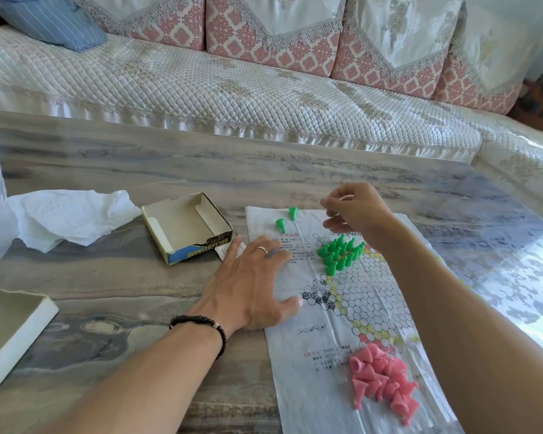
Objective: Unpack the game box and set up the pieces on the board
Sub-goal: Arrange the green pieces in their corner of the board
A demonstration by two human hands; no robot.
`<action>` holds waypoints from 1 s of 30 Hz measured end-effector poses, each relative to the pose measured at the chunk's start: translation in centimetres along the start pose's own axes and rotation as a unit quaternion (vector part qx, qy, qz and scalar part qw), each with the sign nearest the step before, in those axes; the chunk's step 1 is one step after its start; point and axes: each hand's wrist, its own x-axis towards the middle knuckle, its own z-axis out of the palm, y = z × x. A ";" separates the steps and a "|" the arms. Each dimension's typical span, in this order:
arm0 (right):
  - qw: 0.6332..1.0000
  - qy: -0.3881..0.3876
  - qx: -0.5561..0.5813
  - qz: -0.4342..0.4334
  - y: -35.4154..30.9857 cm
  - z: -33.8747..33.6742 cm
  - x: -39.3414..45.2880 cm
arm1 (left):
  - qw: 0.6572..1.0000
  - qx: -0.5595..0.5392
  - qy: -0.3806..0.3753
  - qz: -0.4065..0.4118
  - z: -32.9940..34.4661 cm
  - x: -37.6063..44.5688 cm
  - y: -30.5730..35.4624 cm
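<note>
A thin printed game board sheet (351, 308) lies flat on the marbled table (138, 170). The left hand (254, 286) presses palm-down on the sheet's left edge, fingers spread wide. The right hand (355, 211) hovers over the far end, fingertips pinched together; a bit of green shows between them, but I cannot tell for sure what it is. Just below it, green pegs (340, 253) stand clustered on the board. Two more green pegs (286, 219) stand apart near the far-left corner. Pink pegs (383, 383) lie heaped at the near end. The empty game box (187, 227) sits left of the sheet, beside crumpled white paper (69, 217).
</note>
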 end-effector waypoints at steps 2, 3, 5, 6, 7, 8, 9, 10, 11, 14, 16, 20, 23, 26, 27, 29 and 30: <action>0.999 0.004 -0.041 0.006 0.3 -0.3 0.0 | 1.000 0.001 0.003 0.000 0.0 0.0 0.0; 0.998 0.007 -0.063 0.003 0.4 -0.4 0.0 | 1.000 -0.001 0.002 0.000 0.0 0.0 0.0; 0.993 0.010 -0.122 -0.005 0.6 -0.5 0.3 | 1.000 -0.005 0.000 -0.001 0.0 0.0 0.0; 0.988 0.010 -0.152 -0.007 0.6 -0.6 0.4 | 1.000 -0.004 -0.001 -0.001 0.0 0.0 0.0; 0.984 0.011 -0.180 -0.009 0.6 -0.7 0.5 | 1.000 -0.003 -0.001 -0.002 0.0 0.0 0.0; 0.979 0.013 -0.205 -0.013 0.5 -0.8 0.6 | 1.000 -0.002 -0.002 -0.002 0.0 0.0 0.0; 0.973 0.015 -0.228 -0.020 0.5 -0.9 0.6 | 1.000 -0.001 -0.002 -0.001 0.0 0.0 0.0; 0.968 0.016 -0.248 -0.030 0.4 -0.9 0.7 | 1.000 0.000 -0.002 0.000 0.0 0.0 0.0; 0.963 0.011 -0.266 -0.040 0.3 -1.0 0.7 | 1.000 0.000 -0.003 0.000 0.0 0.0 0.0; 0.953 -0.028 -0.295 -0.063 0.3 -0.9 0.6 | 1.000 0.001 -0.004 0.000 0.0 0.0 0.0; 0.949 -0.037 -0.304 -0.069 0.4 -0.8 0.6 | 1.000 0.001 -0.003 0.000 0.0 0.0 0.0; 0.939 -0.033 -0.337 -0.069 0.8 -0.9 0.8 | 1.000 -0.003 0.002 -0.001 0.0 0.1 0.0; 0.932 -0.048 -0.354 -0.064 1.2 -0.8 1.1 | 1.000 -0.004 0.001 -0.001 0.0 0.0 0.0; 0.925 -0.054 -0.367 -0.076 1.3 -0.7 1.2 | 1.000 -0.004 0.000 0.000 0.0 0.0 0.0; 0.923 -0.055 -0.372 -0.081 1.2 -0.7 1.2 | 1.000 -0.004 0.000 0.000 0.0 0.0 0.0; 0.919 -0.059 -0.380 -0.086 1.1 -0.6 1.1 | 1.000 -0.004 0.000 0.000 0.0 0.0 0.0; 0.918 -0.062 -0.383 -0.087 1.1 -0.6 1.1 | 1.000 -0.004 0.001 0.000 0.0 0.0 0.0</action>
